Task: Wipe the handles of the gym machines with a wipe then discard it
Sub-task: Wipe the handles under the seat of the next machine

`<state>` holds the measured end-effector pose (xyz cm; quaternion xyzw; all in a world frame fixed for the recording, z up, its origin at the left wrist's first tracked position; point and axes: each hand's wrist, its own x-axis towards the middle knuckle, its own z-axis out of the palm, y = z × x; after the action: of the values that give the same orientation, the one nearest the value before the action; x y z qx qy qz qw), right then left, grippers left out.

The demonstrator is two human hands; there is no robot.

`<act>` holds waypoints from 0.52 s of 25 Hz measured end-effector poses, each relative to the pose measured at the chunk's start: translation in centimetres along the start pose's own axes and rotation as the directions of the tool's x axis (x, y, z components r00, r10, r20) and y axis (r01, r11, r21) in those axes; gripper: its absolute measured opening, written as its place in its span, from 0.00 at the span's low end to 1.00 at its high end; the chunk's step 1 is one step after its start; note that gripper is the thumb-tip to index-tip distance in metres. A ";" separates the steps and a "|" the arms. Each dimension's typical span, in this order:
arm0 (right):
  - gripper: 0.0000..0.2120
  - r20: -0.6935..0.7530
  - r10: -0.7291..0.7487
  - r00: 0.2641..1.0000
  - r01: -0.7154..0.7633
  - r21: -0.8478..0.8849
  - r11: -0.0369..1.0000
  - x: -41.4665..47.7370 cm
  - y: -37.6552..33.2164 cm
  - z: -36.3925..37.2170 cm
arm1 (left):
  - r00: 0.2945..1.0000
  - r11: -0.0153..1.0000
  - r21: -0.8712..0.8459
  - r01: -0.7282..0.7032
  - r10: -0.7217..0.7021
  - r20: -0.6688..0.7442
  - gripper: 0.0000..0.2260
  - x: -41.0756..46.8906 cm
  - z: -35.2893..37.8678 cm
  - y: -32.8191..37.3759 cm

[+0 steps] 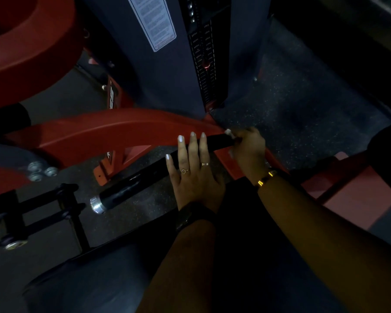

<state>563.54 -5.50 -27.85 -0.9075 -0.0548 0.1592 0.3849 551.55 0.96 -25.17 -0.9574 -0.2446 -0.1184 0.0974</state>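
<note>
Wipe [228, 132] shows to me only as small white scraps peeking out of the right hand [248, 149], one above the knuckles and one below them. It sits at the upper right end of the black handle [133, 187]. That hand is curled round the bar with the wipe trapped between fingers and handle, so I read it as gripping the wipe against the grip surface. How much of the wipe is folded inside the hand I cannot tell.

The handle runs on a slant from the right hand down to the lower left, where it ends in a silver end cap [96, 205]. My view has the left hand [194, 177] lying across the middle of the bar, just beside the right hand, palm down, fingers straight and close together, holding nothing. Its fingertips reach the edge of the red frame [113, 129] behind the bar. I see two rings [184, 171] on that hand and a dark band [196, 213] on its wrist. The right wrist carries a gold bracelet [265, 178].

The red frame sweeps from the left edge across to the base of a dark upright column, which holds the weight stack [203, 82] and a white label [152, 21] with print too blurred to read. Left of the end cap are a black linkage [32, 213] and a cluster of silver bolts [40, 170]. Dark speckled floor [291, 98] spreads to the right of the column.
</note>
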 end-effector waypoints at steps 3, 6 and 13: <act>0.12 -0.047 0.115 0.992 -0.112 0.054 0.992 1.6 -0.8 -0.1 | 1.000 1.000 -0.013 -0.001 0.001 0.007 0.33 0.1 0.2 -0.2; 0.13 -0.053 -0.076 0.996 0.076 -0.010 0.997 0.4 -0.5 0.2 | 1.000 1.000 -0.024 0.007 -0.007 0.012 0.33 0.0 0.1 0.0; 0.11 0.036 0.010 0.999 -0.011 0.025 1.000 2.8 -0.7 0.3 | 1.000 0.999 -0.038 0.013 -0.012 0.016 0.30 0.1 0.0 -0.2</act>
<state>566.11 -4.14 -28.25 -0.8998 -0.0551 0.1781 0.3944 551.52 1.15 -25.15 -0.9585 -0.2489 -0.1160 0.0767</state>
